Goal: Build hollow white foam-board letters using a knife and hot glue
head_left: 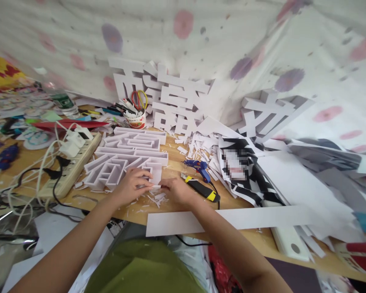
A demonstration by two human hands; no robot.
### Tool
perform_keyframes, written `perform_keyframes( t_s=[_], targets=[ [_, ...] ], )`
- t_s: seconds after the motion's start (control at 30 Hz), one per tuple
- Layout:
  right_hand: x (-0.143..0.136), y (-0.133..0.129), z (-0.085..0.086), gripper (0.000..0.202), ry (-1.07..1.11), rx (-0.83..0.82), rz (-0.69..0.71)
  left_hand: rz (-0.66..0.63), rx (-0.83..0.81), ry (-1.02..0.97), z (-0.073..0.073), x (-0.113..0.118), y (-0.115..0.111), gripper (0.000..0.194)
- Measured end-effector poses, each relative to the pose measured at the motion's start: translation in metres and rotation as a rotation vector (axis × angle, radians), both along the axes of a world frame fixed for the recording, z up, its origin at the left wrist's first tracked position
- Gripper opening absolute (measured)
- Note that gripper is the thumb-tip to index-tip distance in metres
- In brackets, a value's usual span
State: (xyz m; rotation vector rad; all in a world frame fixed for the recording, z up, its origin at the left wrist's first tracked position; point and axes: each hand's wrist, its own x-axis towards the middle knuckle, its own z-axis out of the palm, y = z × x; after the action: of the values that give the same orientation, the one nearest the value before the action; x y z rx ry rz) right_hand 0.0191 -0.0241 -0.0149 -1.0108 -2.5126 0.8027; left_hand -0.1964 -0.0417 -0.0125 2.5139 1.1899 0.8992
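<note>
A large white hollow character (131,152) made of foam-board strips set on edge lies on the wooden table in front of me. At its lower right corner my left hand (134,186) has thumb and fingers closed on a short white strip (155,187). My right hand (177,190) pinches the strip's other end, its fingertips partly hidden. Just right of that hand lies a black and yellow utility knife (201,189). Beyond the knife is a blue glue gun (200,167). White scraps (158,198) litter the wood below my fingers.
A long white strip (232,219) crosses the table's front edge beneath my right forearm. To the left are a power strip (76,167) with tangled cords and another blue glue gun (3,158). Finished white characters (177,95) lean at the back, behind a cup (136,120) of pens and scissors.
</note>
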Motion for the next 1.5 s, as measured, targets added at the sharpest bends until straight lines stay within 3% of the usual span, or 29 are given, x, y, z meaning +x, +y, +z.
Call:
perform_keyframes(
  t_s=[0.07,0.17,0.3,0.53,0.63,0.8,0.97,1.07,1.2,1.4,1.5],
  targets=[
    [0.005,0.002,0.003,0.033,0.034,-0.085,-0.009,0.000,0.012,-0.009,0.000,0.000,0.000,0.022],
    [0.018,0.003,0.007,0.043,0.079,-0.138,-0.136,0.001,0.019,-0.022,0.000,0.000,0.000,0.024],
    [0.030,-0.002,0.004,0.026,0.079,-0.051,-0.295,0.010,-0.007,-0.002,0.001,-0.002,0.000,0.026],
    [0.015,-0.016,-0.007,0.012,0.057,0.001,-0.248,0.047,-0.046,0.011,0.002,-0.001,-0.002,0.022],
    [0.005,-0.017,-0.008,0.020,0.039,0.002,-0.189,0.071,-0.067,0.030,0.003,0.001,-0.003,0.018],
    [0.002,-0.011,-0.006,0.009,0.093,-0.016,-0.151,0.107,-0.144,-0.014,0.010,0.005,-0.004,0.021],
    [0.010,-0.006,0.003,0.014,0.421,-0.319,-0.214,0.242,-0.226,-0.202,0.024,0.016,-0.011,0.032],
    [0.012,-0.007,0.008,0.027,0.638,-0.619,-0.145,0.175,-0.339,-0.317,0.031,0.031,-0.021,0.035],
    [0.012,-0.011,0.009,0.038,0.791,-0.910,-0.114,0.093,-0.489,-0.395,0.032,0.053,-0.031,0.057],
    [0.010,-0.020,0.008,0.043,0.788,-1.093,-0.161,0.088,-0.640,-0.606,0.027,0.066,-0.031,0.063],
    [0.014,-0.019,0.014,0.042,0.652,-0.972,-0.139,0.069,-0.690,-0.721,0.027,0.069,-0.031,0.055]
  ],
)
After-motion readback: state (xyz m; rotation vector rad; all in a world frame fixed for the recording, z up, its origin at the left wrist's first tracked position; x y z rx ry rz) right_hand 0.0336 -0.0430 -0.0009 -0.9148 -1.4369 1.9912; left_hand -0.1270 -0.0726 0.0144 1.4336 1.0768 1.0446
